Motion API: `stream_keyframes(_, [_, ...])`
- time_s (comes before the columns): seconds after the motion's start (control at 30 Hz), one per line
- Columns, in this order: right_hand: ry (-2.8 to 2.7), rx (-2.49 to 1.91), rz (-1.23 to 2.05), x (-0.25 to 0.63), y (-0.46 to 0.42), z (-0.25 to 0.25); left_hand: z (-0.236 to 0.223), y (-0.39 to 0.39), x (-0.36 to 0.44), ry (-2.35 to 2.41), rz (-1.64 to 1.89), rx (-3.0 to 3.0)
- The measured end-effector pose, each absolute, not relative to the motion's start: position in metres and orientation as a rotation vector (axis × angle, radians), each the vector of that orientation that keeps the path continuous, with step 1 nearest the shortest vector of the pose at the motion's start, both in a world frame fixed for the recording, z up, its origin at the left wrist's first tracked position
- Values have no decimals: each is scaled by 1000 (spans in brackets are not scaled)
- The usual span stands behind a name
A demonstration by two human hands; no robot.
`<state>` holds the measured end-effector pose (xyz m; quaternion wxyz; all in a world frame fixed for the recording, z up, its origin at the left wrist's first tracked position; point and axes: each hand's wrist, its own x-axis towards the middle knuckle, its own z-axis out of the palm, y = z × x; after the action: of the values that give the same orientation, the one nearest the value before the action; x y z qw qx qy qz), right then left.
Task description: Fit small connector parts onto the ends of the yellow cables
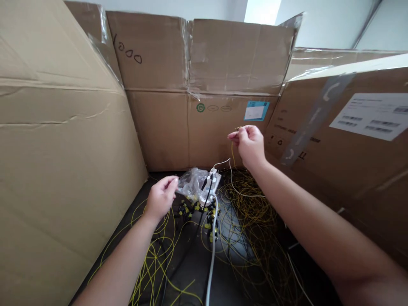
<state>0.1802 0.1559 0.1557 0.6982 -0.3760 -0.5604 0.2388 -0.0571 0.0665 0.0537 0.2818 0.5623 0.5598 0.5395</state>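
Observation:
My right hand (249, 143) is raised in front of the back cardboard wall and pinches the end of a thin yellow wire (232, 154) that hangs down toward a tangle of yellow wires (251, 212). My left hand (161, 197) is lower, with its fingers curled and their tips at the edge of a crumpled clear plastic bag (191, 183). I cannot tell whether it grips the bag. Small yellow and black connectors (188, 208) lie scattered below the bag.
Tall cardboard boxes (63, 161) wall in the dark floor (191, 263) on the left, back and right. A white power strip (211, 185) with a black plug and a white cable (212, 250) lies in the middle. Loose yellow wires cover much of the floor.

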Motion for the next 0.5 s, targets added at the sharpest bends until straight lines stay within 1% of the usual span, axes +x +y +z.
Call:
stream_keyframes(0.07, [-1286, -847, 630, 173, 144, 154, 80, 73, -34, 1294, 1335, 1553])
stream_keyframes(0.2, [-1332, -814, 822, 158, 121, 160, 112, 97, 21, 1058, 1367, 1655])
stream_keyframes(0.3, [-1374, -759, 922, 150, 106, 165, 119, 116, 55, 842, 1264, 1711])
stream_keyframes(0.43, [-1486, -719, 897, 148, 90, 168, 115, 132, 82, 841, 1406, 1546])
stream_keyframes(0.5, [-1535, -698, 893, 151, 86, 168, 111, 137, 90, 792, 1412, 1431])
